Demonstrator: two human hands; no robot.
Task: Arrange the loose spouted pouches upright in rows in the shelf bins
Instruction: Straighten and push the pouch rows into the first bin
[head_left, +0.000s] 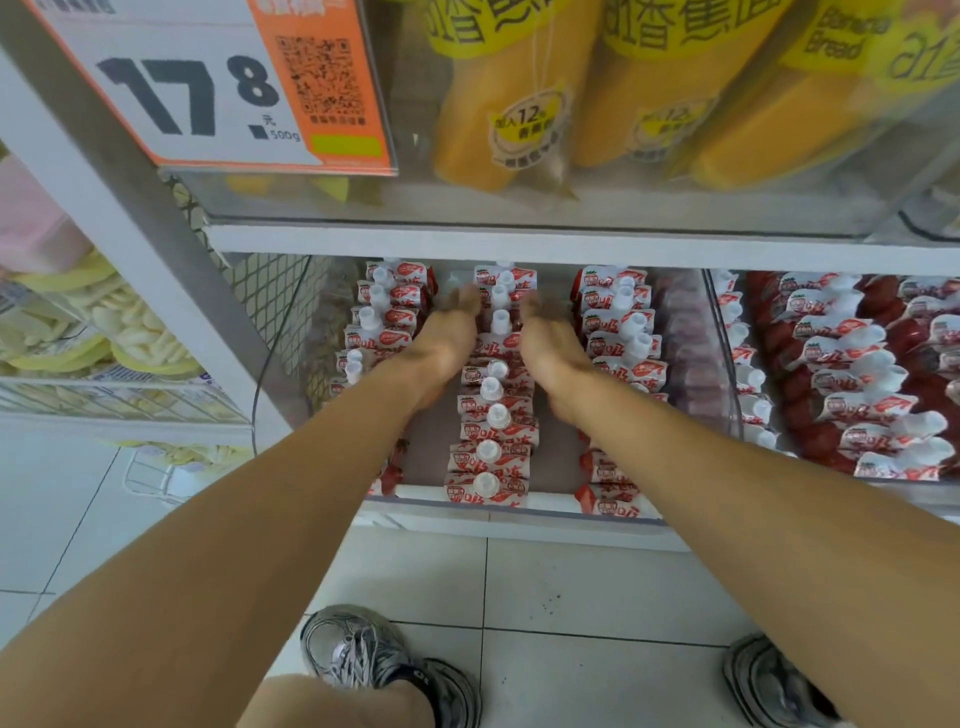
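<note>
Red-and-white spouted pouches with white caps stand upright in three rows inside a clear shelf bin (519, 506). The middle row (493, 415) runs from the bin's front to its back. My left hand (447, 338) lies along the left side of that row, and my right hand (550, 343) lies along its right side. Both hands reach toward the back with fingers extended, their tips blurred near the rear pouches. A left row (379, 322) and a right row (618, 332) flank my hands.
A second clear bin (852, 374) at the right holds more pouches, leaning in loose rows. Yellow bread bags (498, 104) fill the shelf above, beside a price sign (208, 83). Pale snacks (93, 322) sit in wire racks at the left. My shoes stand on white floor tiles below.
</note>
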